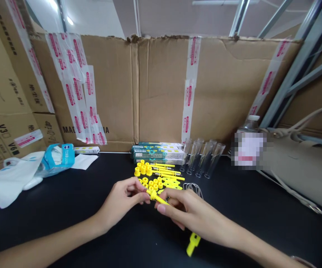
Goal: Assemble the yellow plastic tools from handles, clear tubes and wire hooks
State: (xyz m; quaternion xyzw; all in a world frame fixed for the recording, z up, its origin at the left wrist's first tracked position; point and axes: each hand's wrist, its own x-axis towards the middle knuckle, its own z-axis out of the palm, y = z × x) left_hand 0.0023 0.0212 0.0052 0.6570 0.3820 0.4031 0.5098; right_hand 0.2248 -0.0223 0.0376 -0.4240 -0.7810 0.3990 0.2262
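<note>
Between my two hands is a slim yellow plastic rod [161, 200] with a collar near its left end. My left hand [126, 197] is closed, its thumb and fingertips pinching that end. Further along, my right hand [183, 208] grips the rod between thumb and fingers. Below my right hand shows a yellow flat-headed plastic piece [193, 243]; I cannot tell whether it hangs from the hand or lies on the table. Just beyond the hands are several yellow caps [142, 169], yellow rings [151, 184], yellow rods [168, 173] and flat yellow pieces [173, 183].
Clear tubes [202, 160] stand behind the parts, beside stacked small boxes [158, 152]. A wire coil [193, 189] lies near my right hand. Tissues [59, 156] are left, a bottle [250, 141] and a bag [303, 171] right. Cardboard [163, 93] walls the black table [94, 238].
</note>
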